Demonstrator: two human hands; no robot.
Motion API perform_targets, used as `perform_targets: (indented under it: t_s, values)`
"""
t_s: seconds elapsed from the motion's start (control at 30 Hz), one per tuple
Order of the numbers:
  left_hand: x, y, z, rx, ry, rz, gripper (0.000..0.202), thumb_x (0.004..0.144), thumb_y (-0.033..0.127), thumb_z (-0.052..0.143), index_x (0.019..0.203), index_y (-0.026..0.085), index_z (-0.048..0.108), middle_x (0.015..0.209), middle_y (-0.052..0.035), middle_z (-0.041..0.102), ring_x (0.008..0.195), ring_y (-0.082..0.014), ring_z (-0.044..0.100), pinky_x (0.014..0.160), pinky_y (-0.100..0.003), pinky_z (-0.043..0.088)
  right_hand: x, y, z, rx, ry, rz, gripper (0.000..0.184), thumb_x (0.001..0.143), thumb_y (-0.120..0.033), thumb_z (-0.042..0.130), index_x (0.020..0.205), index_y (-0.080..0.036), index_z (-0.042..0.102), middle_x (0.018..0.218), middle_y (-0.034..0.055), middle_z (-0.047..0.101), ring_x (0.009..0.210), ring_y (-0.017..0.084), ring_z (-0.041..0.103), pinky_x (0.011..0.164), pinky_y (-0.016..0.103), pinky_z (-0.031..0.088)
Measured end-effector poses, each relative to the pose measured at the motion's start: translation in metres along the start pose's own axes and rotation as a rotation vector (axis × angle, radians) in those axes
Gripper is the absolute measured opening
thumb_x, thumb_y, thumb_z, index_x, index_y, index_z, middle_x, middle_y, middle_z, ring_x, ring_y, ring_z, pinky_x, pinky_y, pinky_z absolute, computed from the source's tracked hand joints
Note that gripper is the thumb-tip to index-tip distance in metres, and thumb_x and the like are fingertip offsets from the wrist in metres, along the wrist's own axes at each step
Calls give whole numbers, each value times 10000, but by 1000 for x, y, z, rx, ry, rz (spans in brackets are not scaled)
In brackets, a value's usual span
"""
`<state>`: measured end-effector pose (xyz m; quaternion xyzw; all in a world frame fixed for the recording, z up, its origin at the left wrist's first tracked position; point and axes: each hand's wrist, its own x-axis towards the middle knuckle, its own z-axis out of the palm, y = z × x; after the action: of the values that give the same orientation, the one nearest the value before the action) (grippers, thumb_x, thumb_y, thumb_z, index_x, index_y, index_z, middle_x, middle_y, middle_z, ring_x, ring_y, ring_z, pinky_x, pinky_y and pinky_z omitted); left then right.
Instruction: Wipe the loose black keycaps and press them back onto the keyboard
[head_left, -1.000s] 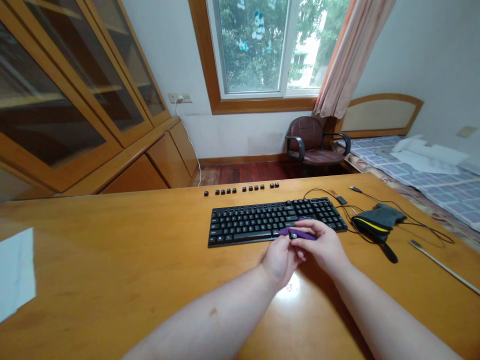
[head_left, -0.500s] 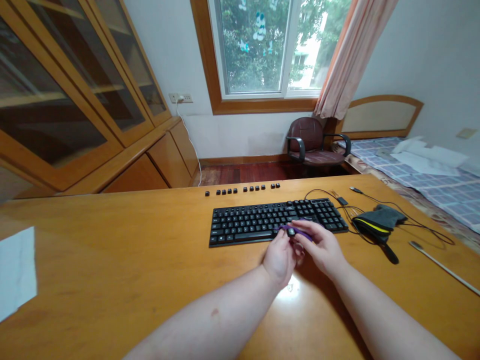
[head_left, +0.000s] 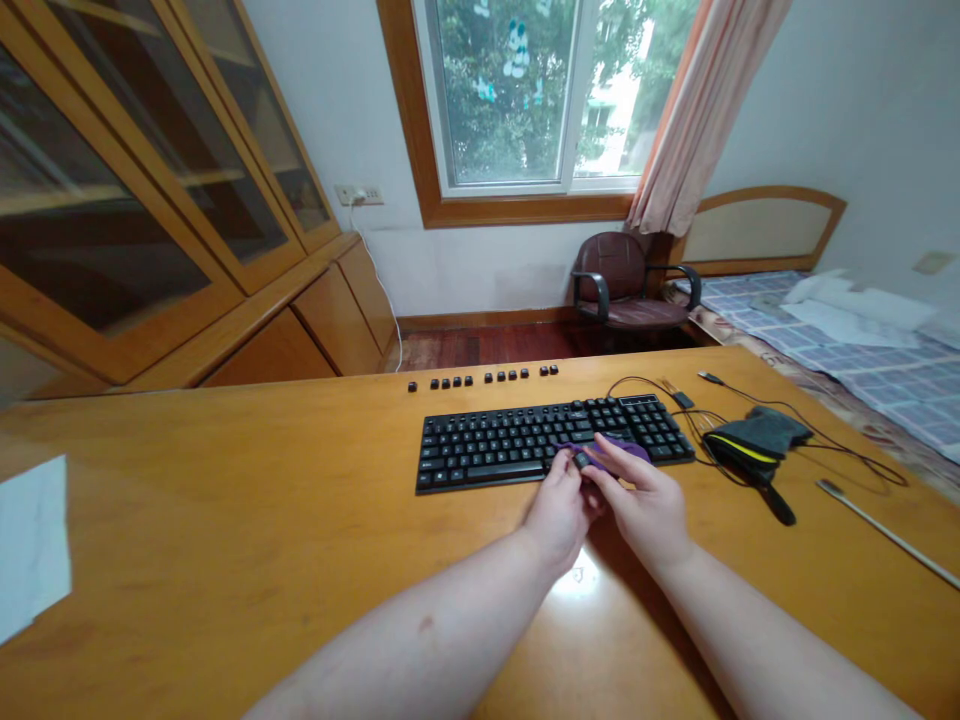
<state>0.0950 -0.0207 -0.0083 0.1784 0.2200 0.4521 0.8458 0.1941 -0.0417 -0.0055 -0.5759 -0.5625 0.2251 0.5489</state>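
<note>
Over the front edge of a black keyboard, my two hands meet. My left hand is closed, its fingers pinching a small black keycap. A purple cloth is bunched around the keycap, and my right hand is closed on it, thumb and fingers near the keycap. The fingertips partly hide both the cloth and the keycap. Behind the keyboard, several loose black keycaps lie in a row near the desk's far edge, and the keyboard's top row shows bare key posts.
Right of the keyboard lie a grey and black cloth item with a yellow stripe, a USB cable and a long-handled brush. White paper rests on the desk at left. Beyond stand a chair and a bed.
My right fingers have shifted over the keycap, which is turned differently and more covered. More of the purple cloth shows to the right of the fingers. The keycap row is unchanged.
</note>
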Motion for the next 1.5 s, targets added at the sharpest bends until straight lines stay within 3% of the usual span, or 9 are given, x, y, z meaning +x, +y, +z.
perform_targets:
  t_s: [0.13, 0.33, 0.5, 0.6, 0.73, 0.87, 0.97, 1.17, 1.5]
  values:
    - [0, -1, -1, 3, 30, -16, 283, 760, 449, 587, 910, 237, 475, 694, 42, 478, 525, -57, 397, 522, -177, 332, 0, 0, 0, 38, 52, 39, 401, 738, -279, 653, 1130, -216, 602, 992, 79, 693, 902, 231, 663, 855, 402, 521]
    - [1, -2, -2, -11, -5, -8, 262, 802, 416, 549, 987, 240, 487, 872, -1, 548, 633, -71, 481, 575, -189, 365, 0, -6, 2, 26, -18, 35, 435, 749, -256, 637, 1177, -238, 562, 1080, 67, 664, 1025, 224, 610, 956, 404, 451]
    - [1, -3, -3, 21, -3, 1, 236, 797, 422, 551, 914, 226, 488, 719, 25, 502, 547, -66, 434, 519, -186, 331, -3, -7, 4, 131, 92, 110, 396, 721, -258, 665, 1109, -211, 606, 1008, 81, 687, 945, 235, 647, 856, 386, 520]
    - [1, -1, -2, 30, 5, 11, 226, 799, 420, 545, 879, 217, 484, 685, 28, 492, 523, -69, 423, 501, -189, 323, -2, -9, 1, 163, 25, 92, 395, 724, -272, 668, 1110, -216, 607, 1025, 79, 684, 983, 229, 629, 921, 399, 471]
    - [1, 2, 0, 7, 11, 27, 221, 793, 386, 555, 916, 216, 486, 759, 1, 539, 594, -98, 482, 508, -200, 334, 4, -11, -2, 334, -80, 177, 303, 805, -334, 570, 1078, -212, 619, 1022, 90, 684, 953, 222, 635, 845, 386, 506]
    - [0, 3, 2, -1, -37, -8, 252, 798, 400, 544, 968, 222, 486, 876, -28, 572, 663, -119, 516, 501, -202, 327, 11, -7, 1, 391, -59, 229, 361, 671, -299, 709, 1013, -214, 630, 929, 75, 698, 824, 206, 653, 748, 366, 530]
    - [-1, 2, 2, -5, -43, -10, 253, 796, 375, 554, 989, 220, 501, 857, -18, 567, 667, -109, 511, 523, -205, 343, 14, -3, 1, 255, -71, 191, 308, 642, -286, 727, 935, -213, 665, 863, 61, 681, 746, 191, 628, 714, 367, 522]
    - [-2, 2, 3, 1, -48, -41, 272, 787, 292, 566, 1046, 234, 506, 898, -22, 568, 713, -110, 520, 538, -199, 340, 18, -3, -4, 140, -148, -26, 188, 692, -265, 686, 878, -241, 694, 955, 58, 624, 927, 215, 573, 865, 389, 447]
    - [0, 2, 1, -34, -4, -44, 228, 789, 347, 572, 979, 238, 506, 817, 8, 543, 614, -76, 467, 563, -201, 362, 18, 3, -2, 173, -190, 9, 179, 743, -293, 634, 902, -237, 696, 973, 59, 619, 945, 213, 567, 894, 394, 433]
